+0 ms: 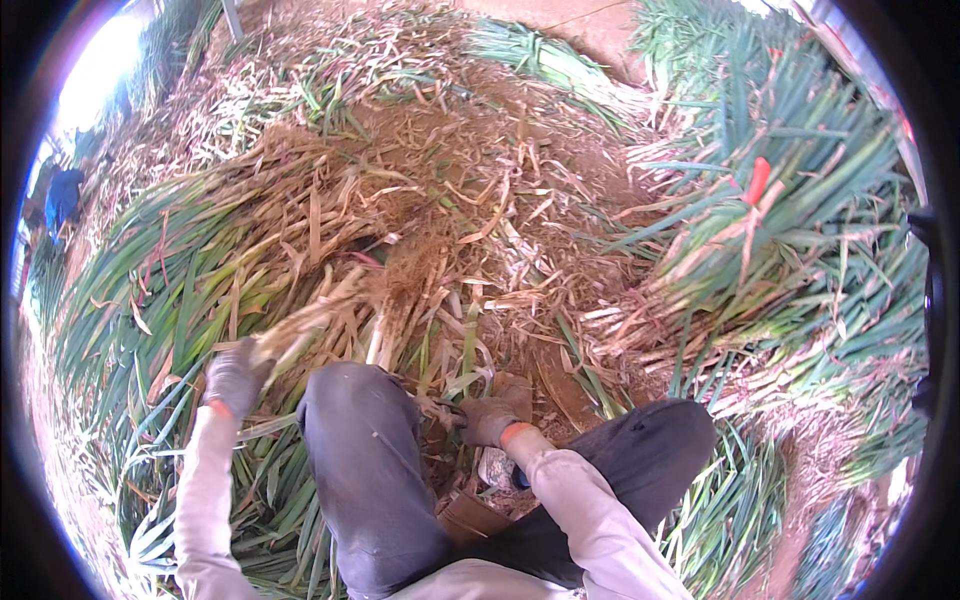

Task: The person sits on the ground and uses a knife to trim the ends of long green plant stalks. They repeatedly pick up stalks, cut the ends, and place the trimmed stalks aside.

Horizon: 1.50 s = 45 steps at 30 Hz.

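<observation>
My gloved left hand (238,377) is closed around the stalks of some green onions (300,322), whose pale stems and brown roots point up and to the right. Between my knees is my gloved right hand (487,420), with dry leaf scraps at its fingertips; whether it grips them I cannot tell. Beside my left knee lies a large heap of unpeeled green onions (187,262), green leaves outward and roots toward the middle. A brown block-like object (472,517) rests on the ground between my legs, partly hidden by them.
Peeled-off dry leaves (517,172) litter the soil ahead. Bundled green onions (757,255) are piled at the right, one with a red tie (759,180). Another bundle (555,67) lies at the top. A person in blue (63,196) is at the far left edge.
</observation>
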Each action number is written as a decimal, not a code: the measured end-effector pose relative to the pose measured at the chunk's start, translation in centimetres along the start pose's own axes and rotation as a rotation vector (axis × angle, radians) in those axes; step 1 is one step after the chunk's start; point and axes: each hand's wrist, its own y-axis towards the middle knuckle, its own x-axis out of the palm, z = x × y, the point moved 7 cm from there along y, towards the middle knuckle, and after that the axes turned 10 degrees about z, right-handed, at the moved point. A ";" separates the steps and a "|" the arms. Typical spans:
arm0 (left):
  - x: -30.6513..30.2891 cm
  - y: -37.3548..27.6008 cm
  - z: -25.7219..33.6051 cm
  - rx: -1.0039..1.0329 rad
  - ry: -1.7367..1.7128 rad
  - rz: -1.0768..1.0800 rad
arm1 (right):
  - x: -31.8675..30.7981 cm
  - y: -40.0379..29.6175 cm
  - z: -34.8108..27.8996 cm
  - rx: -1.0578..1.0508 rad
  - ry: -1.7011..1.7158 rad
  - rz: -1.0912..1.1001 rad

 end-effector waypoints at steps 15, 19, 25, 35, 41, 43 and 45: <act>-29.9 -8.0 17.3 0.682 -0.473 0.598 | -1.5 1.2 -1.7 -0.030 -0.054 0.299; -34.9 -18.4 35.1 1.287 -0.740 0.575 | -7.3 -3.6 -4.4 -0.003 -0.074 0.464; -37.4 -43.4 51.8 2.186 -1.104 0.463 | -7.4 -4.6 -5.2 0.043 -0.061 0.397; -31.0 -12.3 34.6 1.071 -0.892 0.813 | -4.8 -1.8 -4.7 -0.097 -0.064 0.315; -6.1 -3.3 4.8 0.028 -0.639 0.643 | 0.4 1.1 -1.0 -0.007 -0.178 0.006; 4.3 -6.8 2.2 -0.081 -0.877 0.518 | 2.0 0.9 -1.2 -0.045 -0.236 -0.034; 12.9 -11.0 2.0 -0.204 -0.737 0.291 | 2.2 0.0 -2.7 -0.118 -0.029 -0.008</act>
